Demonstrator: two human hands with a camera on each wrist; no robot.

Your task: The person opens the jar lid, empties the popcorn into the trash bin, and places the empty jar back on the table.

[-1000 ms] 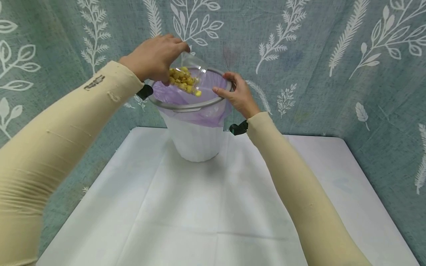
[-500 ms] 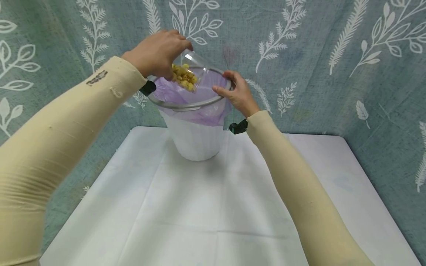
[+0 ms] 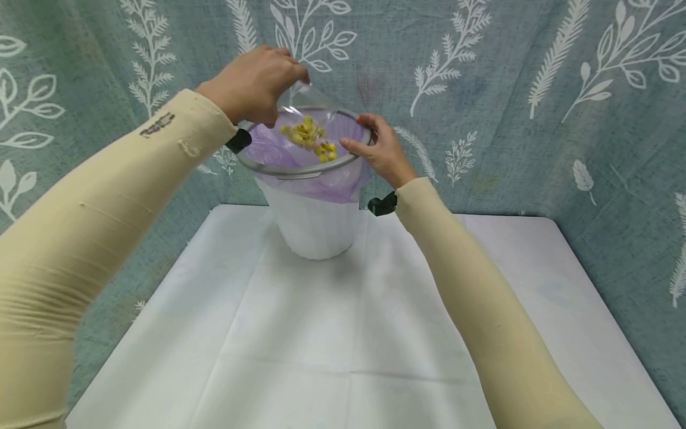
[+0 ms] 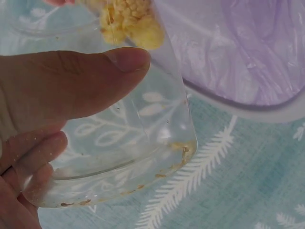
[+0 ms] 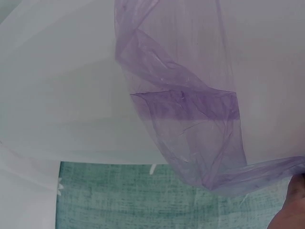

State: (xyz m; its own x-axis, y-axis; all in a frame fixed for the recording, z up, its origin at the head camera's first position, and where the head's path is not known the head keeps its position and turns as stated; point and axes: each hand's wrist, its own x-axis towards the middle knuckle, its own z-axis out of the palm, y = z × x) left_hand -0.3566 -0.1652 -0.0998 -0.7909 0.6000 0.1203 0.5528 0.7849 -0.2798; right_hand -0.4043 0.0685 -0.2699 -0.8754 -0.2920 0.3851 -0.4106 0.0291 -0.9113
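Note:
My left hand [image 3: 257, 80] grips a clear plastic jar [image 4: 162, 119], tilted mouth-down over a white trash bin [image 3: 316, 229]. Yellow popcorn [image 3: 304, 132] lies toward the jar's mouth, and a small clump appears to be falling out. In the left wrist view, the thumb presses along the jar's side; crumbs cling near its base. A purple bag [image 3: 268, 146] lines the bin and folds over the grey rim [image 3: 295, 174]. On the right side of that rim, my right hand [image 3: 383, 149] holds the bin, thumb toward the opening. In the right wrist view, the hand shows only at the lower right corner.
The bin stands near the back edge of a table [image 3: 300, 333] covered in white cloth. Behind it hangs a green-blue curtain [image 3: 375, 36] with white leaf prints, also along both sides. Dark camera mounts [image 3: 383, 205] sit at the wrists.
The left hand has risen slightly and tipped the jar further. Popcorn has slid toward the jar's mouth, and several pieces now drop toward the bin. The right hand stays on the rim.

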